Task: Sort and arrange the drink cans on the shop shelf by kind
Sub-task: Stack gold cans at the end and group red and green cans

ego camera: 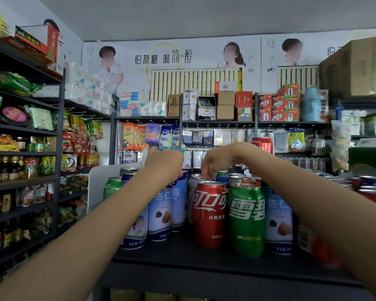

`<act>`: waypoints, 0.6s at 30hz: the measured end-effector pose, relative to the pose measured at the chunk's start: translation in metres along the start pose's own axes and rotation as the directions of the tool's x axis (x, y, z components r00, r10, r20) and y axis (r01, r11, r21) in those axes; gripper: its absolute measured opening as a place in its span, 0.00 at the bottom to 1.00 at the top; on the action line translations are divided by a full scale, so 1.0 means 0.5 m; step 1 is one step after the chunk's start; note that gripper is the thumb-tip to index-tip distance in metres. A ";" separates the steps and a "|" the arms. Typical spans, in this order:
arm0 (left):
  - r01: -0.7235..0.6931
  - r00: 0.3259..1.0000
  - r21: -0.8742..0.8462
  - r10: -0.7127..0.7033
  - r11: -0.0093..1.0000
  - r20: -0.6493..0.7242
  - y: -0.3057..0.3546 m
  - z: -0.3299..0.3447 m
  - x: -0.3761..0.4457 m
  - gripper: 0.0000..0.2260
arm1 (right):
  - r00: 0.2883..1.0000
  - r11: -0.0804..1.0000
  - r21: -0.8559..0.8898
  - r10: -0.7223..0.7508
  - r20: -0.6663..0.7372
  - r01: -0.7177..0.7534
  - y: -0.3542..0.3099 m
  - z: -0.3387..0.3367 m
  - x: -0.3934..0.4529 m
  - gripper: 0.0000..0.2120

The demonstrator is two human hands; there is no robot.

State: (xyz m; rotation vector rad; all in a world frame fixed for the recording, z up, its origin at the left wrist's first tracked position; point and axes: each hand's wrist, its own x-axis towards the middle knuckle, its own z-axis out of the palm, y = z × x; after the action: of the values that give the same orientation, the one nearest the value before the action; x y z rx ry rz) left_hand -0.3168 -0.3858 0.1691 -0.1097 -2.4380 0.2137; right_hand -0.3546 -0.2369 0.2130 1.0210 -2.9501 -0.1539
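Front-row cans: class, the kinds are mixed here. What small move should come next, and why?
Probably lift the red cola can out: it stands beside the green can, between pale blue cans, and the right hand hangs just above its top.

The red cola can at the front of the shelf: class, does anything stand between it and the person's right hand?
Nothing visible does. The right hand hangs just above the red cola can, fingers pointing down at its top. The green lemon-lime can stands against its right side, a pale blue almond-drink can on its left.
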 end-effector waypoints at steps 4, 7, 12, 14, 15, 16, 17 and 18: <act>0.007 0.999 0.006 -0.007 1.000 -0.051 0.007 0.006 -0.008 0.05 | 0.995 0.999 0.028 -0.032 -0.098 0.035 0.004 0.011 0.005 0.10; -0.028 0.997 -0.017 0.027 0.999 -0.072 0.017 0.008 -0.023 0.09 | 0.992 0.997 0.058 -0.042 -0.116 0.049 0.011 0.009 0.004 0.07; -0.020 1.000 -0.098 0.019 0.995 -0.005 0.017 0.000 -0.036 0.10 | 0.977 0.997 0.070 -0.022 -0.213 0.038 0.017 0.030 0.007 0.06; -0.023 1.000 -0.112 0.023 0.993 0.001 0.018 -0.004 -0.042 0.11 | 0.966 0.999 0.018 -0.043 -0.254 0.049 0.016 0.035 0.004 0.05; -0.025 1.000 -0.118 0.026 0.993 0.005 0.019 -0.006 -0.046 0.11 | 0.967 0.999 0.002 -0.052 -0.251 0.054 0.015 0.034 0.000 0.05; -0.024 1.000 -0.126 0.025 0.992 0.012 0.019 -0.007 -0.049 0.12 | 0.969 0.999 -0.003 -0.054 -0.241 0.054 0.016 0.032 -0.003 0.05; -0.023 1.000 -0.132 0.025 0.991 0.014 0.019 -0.009 -0.051 0.12 | 0.971 0.998 -0.006 -0.055 -0.231 0.056 0.016 0.031 -0.006 0.05; -0.024 1.000 -0.138 0.026 0.990 0.011 0.018 -0.009 -0.053 0.12 | 0.973 0.999 -0.009 -0.053 -0.226 0.052 0.017 0.031 -0.008 0.05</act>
State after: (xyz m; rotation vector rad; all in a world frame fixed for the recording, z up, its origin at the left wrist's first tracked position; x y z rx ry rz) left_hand -0.2934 -0.3800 0.1541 -0.2001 -2.4637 0.0572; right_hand -0.3573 -0.2263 0.1986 1.0404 -2.7191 -0.0396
